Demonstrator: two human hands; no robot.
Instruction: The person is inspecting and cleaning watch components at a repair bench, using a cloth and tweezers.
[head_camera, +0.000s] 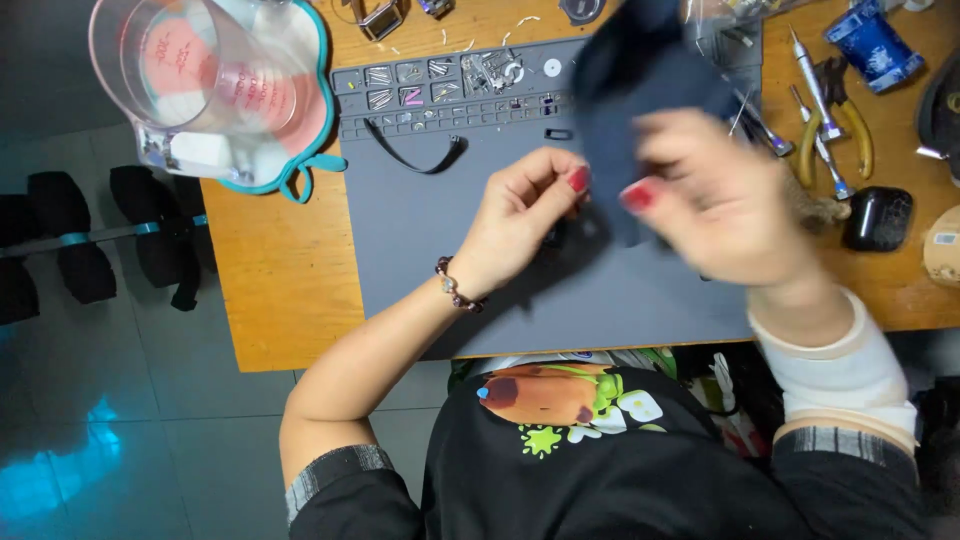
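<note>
My left hand, with a bead bracelet at the wrist, hovers over the grey work mat with its fingers pinched together. A small dark part shows just under those fingers; what it is cannot be made out. My right hand is blurred by motion and grips a dark blue cloth, which hangs above the mat and touches my left thumb. The right wrist wears a white wrap.
A black strap lies on the mat below its compartments of small metal parts. A clear measuring jug stands at the table's left corner. Yellow-handled pliers, screwdrivers and a black case lie right. Dumbbells rest on the floor.
</note>
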